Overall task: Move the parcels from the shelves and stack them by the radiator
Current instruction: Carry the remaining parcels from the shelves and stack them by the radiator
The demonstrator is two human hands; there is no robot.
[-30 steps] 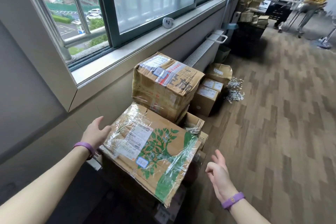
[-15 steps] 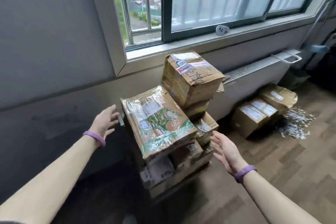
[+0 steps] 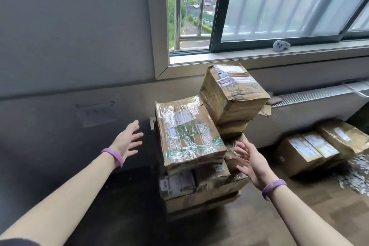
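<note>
Parcels [image 3: 189,132] stacked beside radiator [image 3: 311,106] | left hand [image 3: 127,142], right hand [image 3: 253,160] spread, apart

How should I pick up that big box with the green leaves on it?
Probably with two hands, one on each side wall, fingers under the bottom edges. The box with green leaves is wide and its top is covered in shiny tape. It looks tilted toward you on the pile, so come from the front. The left hand and right hand are open on either side.
</note>
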